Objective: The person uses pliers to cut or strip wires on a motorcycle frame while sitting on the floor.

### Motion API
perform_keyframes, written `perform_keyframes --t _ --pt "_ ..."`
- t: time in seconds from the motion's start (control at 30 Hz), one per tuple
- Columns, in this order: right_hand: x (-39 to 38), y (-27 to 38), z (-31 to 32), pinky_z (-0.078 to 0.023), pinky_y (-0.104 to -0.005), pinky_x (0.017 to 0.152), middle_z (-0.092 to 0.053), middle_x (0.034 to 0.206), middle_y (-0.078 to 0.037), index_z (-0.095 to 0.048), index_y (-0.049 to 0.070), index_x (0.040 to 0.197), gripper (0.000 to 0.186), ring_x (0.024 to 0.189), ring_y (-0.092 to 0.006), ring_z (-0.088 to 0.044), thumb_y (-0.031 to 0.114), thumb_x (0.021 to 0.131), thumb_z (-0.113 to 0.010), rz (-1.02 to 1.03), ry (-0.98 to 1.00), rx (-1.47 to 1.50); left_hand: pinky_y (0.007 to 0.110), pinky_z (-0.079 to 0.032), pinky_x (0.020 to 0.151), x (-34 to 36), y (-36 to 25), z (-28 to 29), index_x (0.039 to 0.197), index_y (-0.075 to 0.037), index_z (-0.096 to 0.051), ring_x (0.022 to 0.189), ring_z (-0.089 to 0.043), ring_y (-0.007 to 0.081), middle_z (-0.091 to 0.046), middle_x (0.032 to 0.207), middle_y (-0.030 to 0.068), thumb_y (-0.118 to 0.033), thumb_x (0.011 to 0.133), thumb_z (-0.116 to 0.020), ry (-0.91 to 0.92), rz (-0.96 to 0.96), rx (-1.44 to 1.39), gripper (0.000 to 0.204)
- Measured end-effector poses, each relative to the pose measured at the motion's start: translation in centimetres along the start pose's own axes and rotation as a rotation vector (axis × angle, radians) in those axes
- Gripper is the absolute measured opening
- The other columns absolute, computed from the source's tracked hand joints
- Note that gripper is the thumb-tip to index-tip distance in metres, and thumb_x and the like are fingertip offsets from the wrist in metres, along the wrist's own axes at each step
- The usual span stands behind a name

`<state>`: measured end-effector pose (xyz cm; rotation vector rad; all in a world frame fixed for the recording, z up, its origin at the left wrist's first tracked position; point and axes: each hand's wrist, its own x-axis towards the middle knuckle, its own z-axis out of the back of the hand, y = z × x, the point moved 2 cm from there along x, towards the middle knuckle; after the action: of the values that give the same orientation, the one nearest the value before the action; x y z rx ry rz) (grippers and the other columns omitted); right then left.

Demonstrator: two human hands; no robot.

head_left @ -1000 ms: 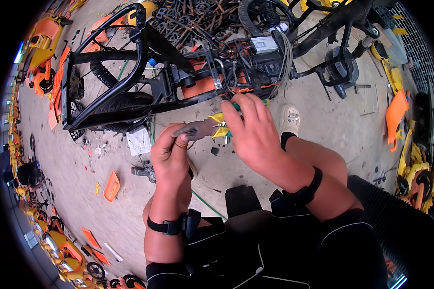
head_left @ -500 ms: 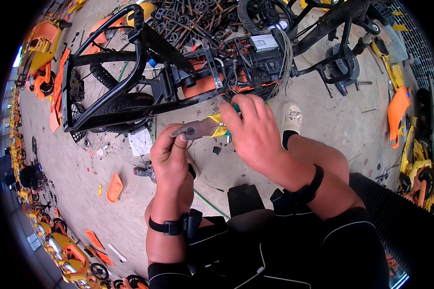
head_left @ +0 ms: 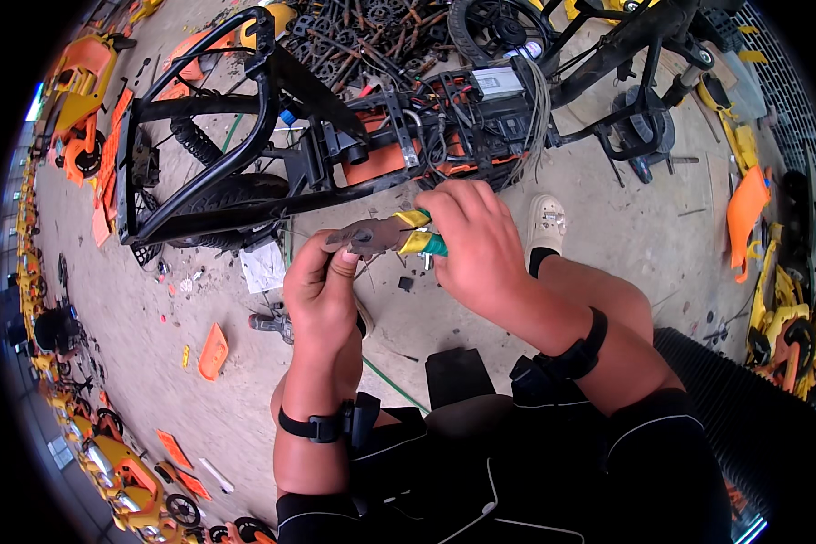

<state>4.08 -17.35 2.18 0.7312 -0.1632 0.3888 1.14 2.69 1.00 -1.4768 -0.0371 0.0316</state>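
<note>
A pair of pliers (head_left: 385,236) with a brown-grey head and green-and-yellow handles is held level in front of me. My right hand (head_left: 476,236) is closed round the handles, which stand slightly apart. At the jaw end, the thumb and fingers of my left hand (head_left: 322,290) are pinched together. They grip a small dark piece or the jaw tips themselves; I cannot tell which. Just beyond both hands lies a black vehicle frame (head_left: 272,213), with wiring (head_left: 440,136) and a silver-topped box (head_left: 499,82) on it.
A cordless power tool (head_left: 272,324) lies on the floor beside my left forearm, near a white sheet (head_left: 263,267) and an orange plastic piece (head_left: 213,352). Rusty metal parts (head_left: 363,36) are heaped behind the frame. Yellow and orange vehicle parts (head_left: 118,462) line the left side.
The pliers have turned a little in my hands, and their two handles now show spread apart. My hands have barely moved.
</note>
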Motion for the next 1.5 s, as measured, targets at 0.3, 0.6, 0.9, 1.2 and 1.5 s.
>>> perform_keyframes --t 0.3,0.6,0.9,1.2,1.5 --pt "-0.1 -0.3 -1.1 -0.047 -0.0452 0.091 -0.060 0.112 -0.013 -0.058 0.009 0.115 0.051 0.108 -0.0356 -0.056 -0.005 0.068 -0.073 -0.148 0.123 0.126 0.024 -0.046 0.080 0.3 -0.2 0.0 0.104 0.001 -0.064 0.088 -0.059 0.0100 -0.066 0.095 0.0040 -0.011 0.104 -0.059 0.005 0.018 -0.027 0.013" --pt "1.6 -2.6 -0.2 -0.050 -0.0299 0.087 -0.066 0.106 -0.006 -0.056 0.006 0.126 0.042 0.100 -0.0157 -0.063 -0.008 0.087 -0.051 -0.554 0.112 0.577 0.028 -0.049 0.083 0.3 0.8 0.2 0.102 0.000 -0.065 0.089 -0.061 0.0128 -0.067 0.094 0.0052 -0.009 0.104 -0.058 0.051 0.032 0.116 0.011" --pt "2.2 -2.2 1.0 -0.051 -0.0327 0.082 -0.067 0.104 -0.009 -0.056 0.008 0.127 0.041 0.095 -0.0201 -0.064 -0.003 0.087 -0.057 -0.548 0.391 0.505 0.022 -0.045 0.074 1.5 1.1 1.3 0.110 -0.001 -0.066 0.081 -0.056 0.0080 -0.070 0.103 0.0056 -0.011 0.104 -0.058 -0.005 0.086 -0.112 0.014" --pt "2.5 -3.0 -0.4 -0.050 -0.0378 0.080 -0.065 0.100 -0.015 -0.058 0.007 0.123 0.038 0.091 -0.0272 -0.064 -0.001 0.086 -0.056 -0.535 0.656 0.535 0.018 -0.036 0.059 2.7 0.7 1.5 0.109 -0.003 -0.066 0.066 -0.042 0.0006 -0.072 0.103 0.0036 -0.015 0.106 -0.056 0.046 0.175 -0.168 0.015" --pt "3.4 -4.8 -1.7 -0.051 -0.0442 0.077 -0.067 0.100 -0.019 -0.058 0.005 0.124 0.037 0.091 -0.0367 -0.066 0.008 0.088 -0.059 -0.502 0.691 0.462 0.025 -0.046 0.087 4.3 0.9 1.0 0.109 0.000 -0.065 0.097 -0.062 0.0114 -0.072 0.103 0.0083 -0.013 0.105 -0.056 0.124 0.201 -0.136 0.015"
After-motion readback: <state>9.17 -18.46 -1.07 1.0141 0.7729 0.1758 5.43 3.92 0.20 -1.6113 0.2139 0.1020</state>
